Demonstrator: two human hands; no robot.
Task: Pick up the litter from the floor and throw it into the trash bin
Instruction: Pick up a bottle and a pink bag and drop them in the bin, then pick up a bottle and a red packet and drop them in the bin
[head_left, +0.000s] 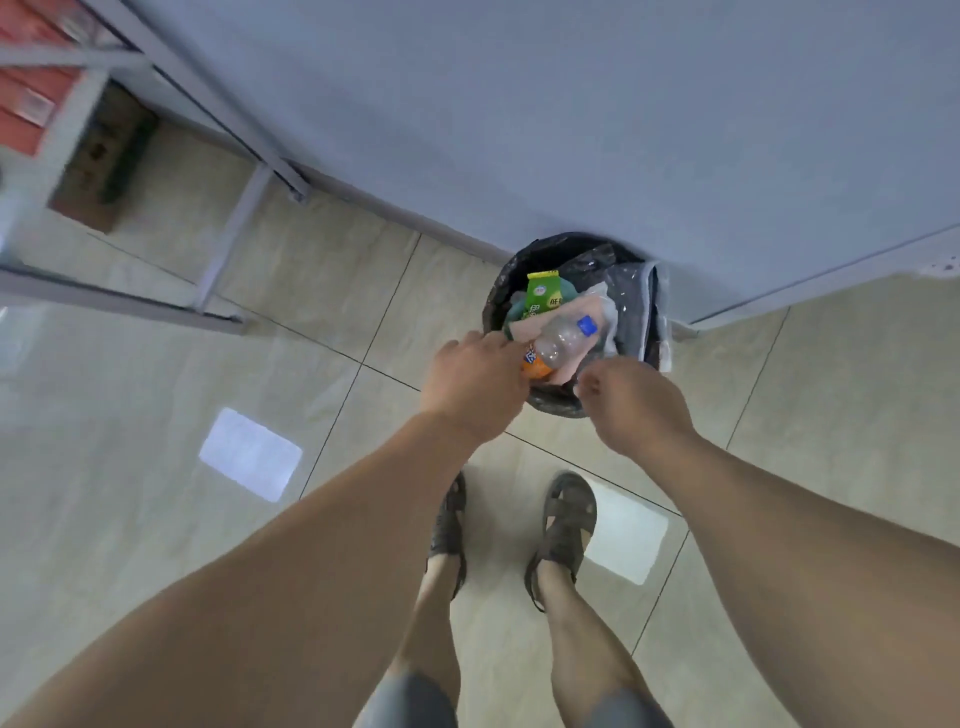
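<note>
Diagonally the bottle (558, 345) lies—blue cap up-right—over the trash bin (498, 291).

green carton (542, 294) in the black-lined round trash bin (498, 296): Chinese characters in white, too blurred to read
orange label of the clear plastic bottle with blue cap (558, 345): print partly hidden, unreadable
red boxes (31, 111), top left: white labels, illegible

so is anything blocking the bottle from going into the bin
Nothing visible. The plastic bottle at the left hand is already over the trash bin, above a green carton and wrappers in it.
</note>
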